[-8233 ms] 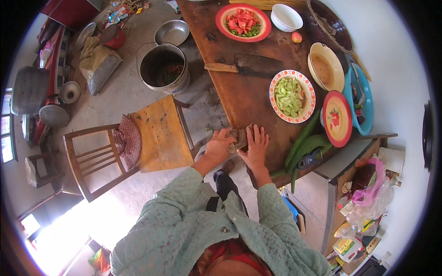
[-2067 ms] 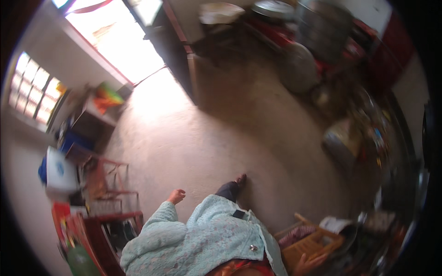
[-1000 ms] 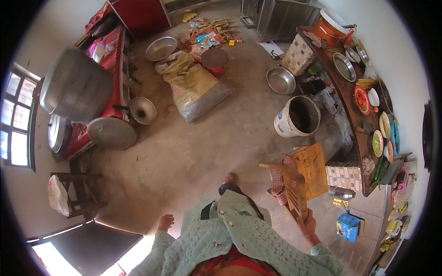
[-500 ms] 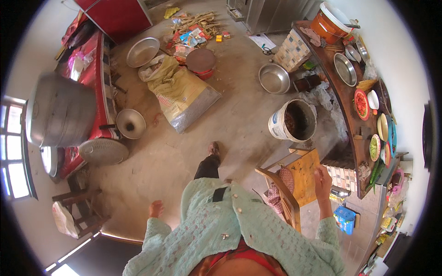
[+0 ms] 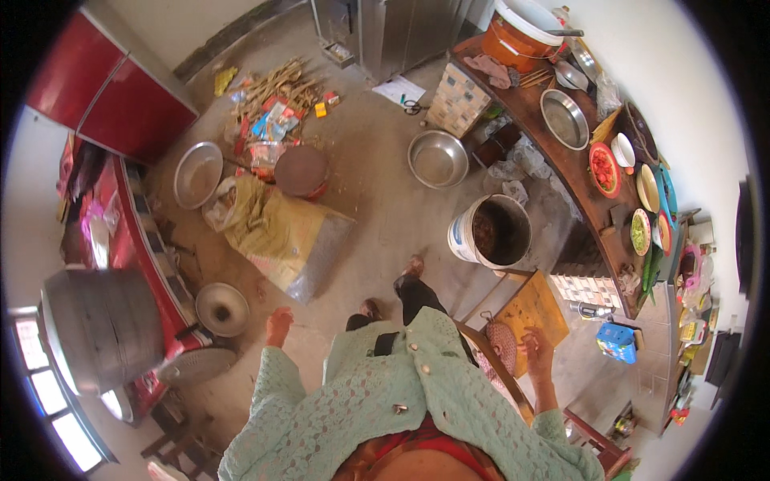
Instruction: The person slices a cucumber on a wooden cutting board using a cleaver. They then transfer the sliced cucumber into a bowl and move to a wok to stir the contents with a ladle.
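My left hand (image 5: 278,325) hangs in front of my left side, fingers loosely apart and holding nothing. My right hand (image 5: 536,351) is over the wooden chair (image 5: 536,311) at my right, its fingers spread; I cannot tell whether they touch the seat. A pink patterned cloth (image 5: 500,341) hangs by the chair's backrest. Just beyond the chair stands a white bucket (image 5: 463,234) with dark contents. Farther ahead, a steel basin (image 5: 419,163) rests on the floor. My shoes (image 5: 413,267) show below my dark trousers, one ahead of the other.
A brown counter (image 5: 579,175) along the right holds an orange bucket (image 5: 513,42), a steel bowl and plates of chopped food. To the left ahead lie a filled sack (image 5: 277,240), a round dark-red stool (image 5: 301,171) and firewood (image 5: 281,90). A large metal pot (image 5: 104,325) stands at left.
I have stepped forward and the view has turned. My right hand has drawn back from the chair's far side toward me. My left hand is raised a little farther forward.
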{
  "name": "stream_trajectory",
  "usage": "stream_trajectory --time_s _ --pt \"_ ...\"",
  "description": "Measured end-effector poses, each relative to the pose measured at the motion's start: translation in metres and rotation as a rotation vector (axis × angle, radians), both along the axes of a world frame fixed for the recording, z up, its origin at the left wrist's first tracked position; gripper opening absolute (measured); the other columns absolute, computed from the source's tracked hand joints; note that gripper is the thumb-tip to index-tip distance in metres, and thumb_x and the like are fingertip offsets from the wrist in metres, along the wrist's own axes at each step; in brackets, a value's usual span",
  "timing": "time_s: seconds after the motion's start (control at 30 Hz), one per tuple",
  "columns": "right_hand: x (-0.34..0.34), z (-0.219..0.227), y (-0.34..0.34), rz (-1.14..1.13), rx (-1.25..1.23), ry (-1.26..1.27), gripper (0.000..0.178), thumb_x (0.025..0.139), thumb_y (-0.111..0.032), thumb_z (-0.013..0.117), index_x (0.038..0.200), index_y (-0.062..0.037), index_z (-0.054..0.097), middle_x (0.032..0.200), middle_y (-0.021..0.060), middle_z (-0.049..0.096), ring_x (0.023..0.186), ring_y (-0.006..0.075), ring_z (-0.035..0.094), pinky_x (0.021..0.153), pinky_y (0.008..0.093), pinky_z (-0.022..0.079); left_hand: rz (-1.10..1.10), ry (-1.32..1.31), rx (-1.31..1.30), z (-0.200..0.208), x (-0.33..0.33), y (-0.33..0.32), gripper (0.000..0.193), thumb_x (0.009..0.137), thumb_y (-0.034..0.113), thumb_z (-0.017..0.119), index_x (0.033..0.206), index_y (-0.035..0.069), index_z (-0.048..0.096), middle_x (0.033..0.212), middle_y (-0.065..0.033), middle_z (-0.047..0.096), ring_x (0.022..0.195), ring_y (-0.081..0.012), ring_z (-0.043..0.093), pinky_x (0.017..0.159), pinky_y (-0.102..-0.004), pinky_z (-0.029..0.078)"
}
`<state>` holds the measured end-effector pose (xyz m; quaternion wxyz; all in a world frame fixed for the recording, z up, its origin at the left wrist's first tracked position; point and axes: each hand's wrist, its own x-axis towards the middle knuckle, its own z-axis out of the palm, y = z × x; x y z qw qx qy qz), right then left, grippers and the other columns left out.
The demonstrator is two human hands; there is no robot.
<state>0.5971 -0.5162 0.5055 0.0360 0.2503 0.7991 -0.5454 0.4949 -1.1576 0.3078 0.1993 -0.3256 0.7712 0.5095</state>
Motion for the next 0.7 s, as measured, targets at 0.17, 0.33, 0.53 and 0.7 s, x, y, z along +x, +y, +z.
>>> stream_trajectory --time_s 0.17,0.33,0.53,0.7 --pt "-0.055 -0.030 -0.006 -0.123 -0.083 -0.168 0.033 0.093 -0.032 0.059 0.109 -0.0034 0.060 0.084 0.0043 0.065 0.070 0.0138 0.065 0.062 0.0261 0.053 -0.231 0.113 -0.279 -0.001 -0.102 -0.009 0.026 0.086 0.016 0.054 0.108 0.009 0.066 0.081 -0.0010 0.064 0.067 -0.0099 0.063 0.049 -0.0268 0.047" --pt "-0.164 -0.086 0.035 0.158 -0.009 -0.122 0.021 0.094 -0.018 0.055 0.110 -0.0043 0.059 0.086 0.0055 0.064 0.070 0.0131 0.062 0.065 0.0276 0.051 -0.312 0.056 -0.364 -0.003 -0.118 -0.022 0.022 0.084 0.016 0.055 0.102 0.009 0.066 0.079 -0.0088 0.067 0.068 -0.0151 0.065 0.055 -0.0316 0.050" --pt "-0.316 -0.088 0.075 0.407 0.228 -0.047 0.024 0.087 -0.018 0.060 0.106 -0.0022 0.061 0.093 0.0145 0.065 0.085 0.0286 0.063 0.074 0.0376 0.051 0.068 -0.240 -0.215 0.037 -0.094 0.025 0.023 0.084 0.018 0.056 0.105 0.010 0.064 0.088 -0.0046 0.067 0.064 -0.0158 0.065 0.048 -0.0315 0.049" --pt "-0.444 -0.118 0.079 0.640 0.357 0.057 0.037 0.085 -0.020 0.060 0.118 -0.0026 0.055 0.114 0.0217 0.060 0.102 0.0385 0.058 0.085 0.0451 0.047 0.280 -0.374 -0.105 0.056 -0.103 0.059 0.028 0.082 0.014 0.060 0.110 0.013 0.063 0.090 -0.0028 0.067 0.068 -0.0160 0.066 0.049 -0.0309 0.049"
